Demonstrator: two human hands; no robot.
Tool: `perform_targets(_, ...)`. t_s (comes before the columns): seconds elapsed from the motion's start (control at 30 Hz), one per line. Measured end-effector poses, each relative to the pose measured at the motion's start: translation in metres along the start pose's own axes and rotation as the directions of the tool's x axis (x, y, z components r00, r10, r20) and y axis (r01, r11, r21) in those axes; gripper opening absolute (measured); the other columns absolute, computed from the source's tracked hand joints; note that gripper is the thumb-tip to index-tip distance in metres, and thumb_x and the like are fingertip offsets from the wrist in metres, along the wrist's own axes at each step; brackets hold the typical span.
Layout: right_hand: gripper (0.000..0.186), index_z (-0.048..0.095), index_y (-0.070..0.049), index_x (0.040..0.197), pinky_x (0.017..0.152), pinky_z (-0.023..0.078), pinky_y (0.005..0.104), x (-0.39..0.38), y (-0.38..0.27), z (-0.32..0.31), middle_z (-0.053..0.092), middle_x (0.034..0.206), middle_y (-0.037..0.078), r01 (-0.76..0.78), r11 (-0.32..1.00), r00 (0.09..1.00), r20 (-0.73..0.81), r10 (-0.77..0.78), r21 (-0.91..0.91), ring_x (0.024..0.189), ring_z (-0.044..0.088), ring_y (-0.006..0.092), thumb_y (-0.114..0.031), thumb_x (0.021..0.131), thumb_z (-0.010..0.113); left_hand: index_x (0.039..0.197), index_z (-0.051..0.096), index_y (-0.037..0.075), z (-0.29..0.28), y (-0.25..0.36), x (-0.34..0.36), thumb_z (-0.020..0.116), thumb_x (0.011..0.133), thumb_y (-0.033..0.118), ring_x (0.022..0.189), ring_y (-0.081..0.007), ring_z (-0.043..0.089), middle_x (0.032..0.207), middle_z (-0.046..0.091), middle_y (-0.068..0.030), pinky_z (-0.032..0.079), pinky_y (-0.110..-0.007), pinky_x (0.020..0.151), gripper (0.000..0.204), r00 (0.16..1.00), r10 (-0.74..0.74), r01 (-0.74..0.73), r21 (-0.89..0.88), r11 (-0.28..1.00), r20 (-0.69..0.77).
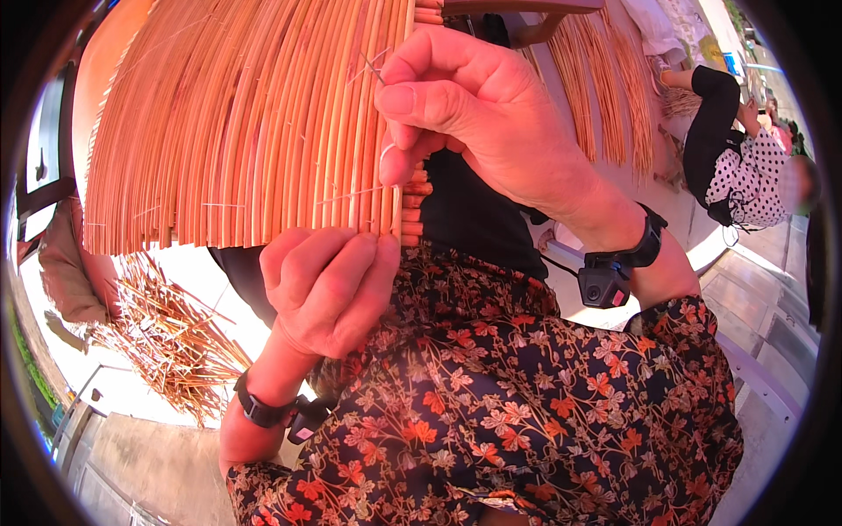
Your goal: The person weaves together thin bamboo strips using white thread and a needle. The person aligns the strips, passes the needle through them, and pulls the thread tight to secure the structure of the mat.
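A mat of reddish-tan reed stalks [237, 131], laid side by side, spreads over the upper left and centre. My right hand [491, 114] is above the mat's right part, thumb and forefinger pinching a thin needle [371, 66] that points up and left. A pale thread [351, 194] runs across the stalks below that hand. At the mat's near edge my left hand [333, 285] is closed with curled fingers, gripping the stalk ends; its thumb is hidden. Short cut stalk ends [414, 202] stick out along the mat's right side.
Loose straw scraps [175, 333] lie in a heap at the lower left. Bundles of long stalks [605, 83] lie at the upper right, beyond a brown chair-like edge [544, 13]. Another person in a dotted top [745, 175] sits at the far right.
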State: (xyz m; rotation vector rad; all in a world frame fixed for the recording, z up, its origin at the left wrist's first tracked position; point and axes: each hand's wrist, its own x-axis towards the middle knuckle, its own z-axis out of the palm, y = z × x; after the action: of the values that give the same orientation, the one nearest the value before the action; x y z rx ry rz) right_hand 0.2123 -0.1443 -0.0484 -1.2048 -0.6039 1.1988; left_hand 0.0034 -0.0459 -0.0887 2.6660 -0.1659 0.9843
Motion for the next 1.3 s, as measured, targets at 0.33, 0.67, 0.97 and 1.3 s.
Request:
perform_targets(0.33, 0.014, 0.071, 0.002, 0.099, 0.059, 0.049, 0.0246, -0.016, -0.027, -0.005, 0.068, 0.082, 0.004, 0.452, 0.161, 0.784, 0.305, -0.541, -0.877, 0.07, 0.064, 0.0116, -0.003, 0.086, 0.073, 0.097, 0.075, 0.005, -0.008, 0.003, 0.001, 0.075, 0.067, 0.008, 0.089, -0.0205, 0.061, 0.102, 0.065, -0.0036, 0.048, -0.036, 0.076, 0.03, 1.0, -0.01, 0.01, -0.037, 0.999, 0.009)
perform_targets(0.67, 0.015, 0.067, -0.007, 0.086, 0.054, 0.046, 0.0334, -0.033, -0.027, -0.013, 0.061, 0.075, 0.006, 0.564, 0.373, 0.825, 0.484, -0.292, -0.737, 0.061, 0.06, 0.0249, -0.006, 0.077, 0.08, 0.1, 0.075, 0.004, -0.01, 0.006, 0.002, 0.075, 0.068, 0.005, 0.089, -0.021, 0.061, 0.104, 0.065, -0.0044, 0.049, -0.036, 0.075, 0.032, 1.0, -0.018, 0.017, -0.037, 0.999, -0.015)
perform_targets(0.97, 0.022, 0.068, -0.007, 0.094, 0.048, 0.046, 0.0341, -0.013, -0.038, -0.014, 0.061, 0.079, 0.007, 0.637, 0.363, 0.767, 0.606, -0.21, -0.68, 0.06, 0.06, 0.0259, -0.001, 0.074, 0.075, 0.098, 0.074, 0.003, -0.005, -0.009, 0.011, 0.074, 0.066, 0.005, 0.087, -0.0213, 0.061, 0.102, 0.065, -0.005, 0.05, -0.036, 0.073, 0.032, 0.999, -0.032, 0.031, -0.07, 0.997, -0.022)
perform_targets(1.3, 0.014, 0.066, -0.004, 0.088, 0.047, 0.045, 0.0346, 0.001, -0.042, -0.018, 0.06, 0.081, 0.007, 0.702, 0.29, 0.712, 0.657, -0.25, -0.651, 0.059, 0.06, 0.026, -0.004, 0.076, 0.074, 0.097, 0.075, 0.003, -0.002, -0.017, 0.018, 0.073, 0.065, 0.006, 0.087, -0.0215, 0.061, 0.102, 0.066, -0.0053, 0.05, -0.036, 0.073, 0.033, 0.999, -0.039, 0.038, -0.078, 0.996, -0.009)
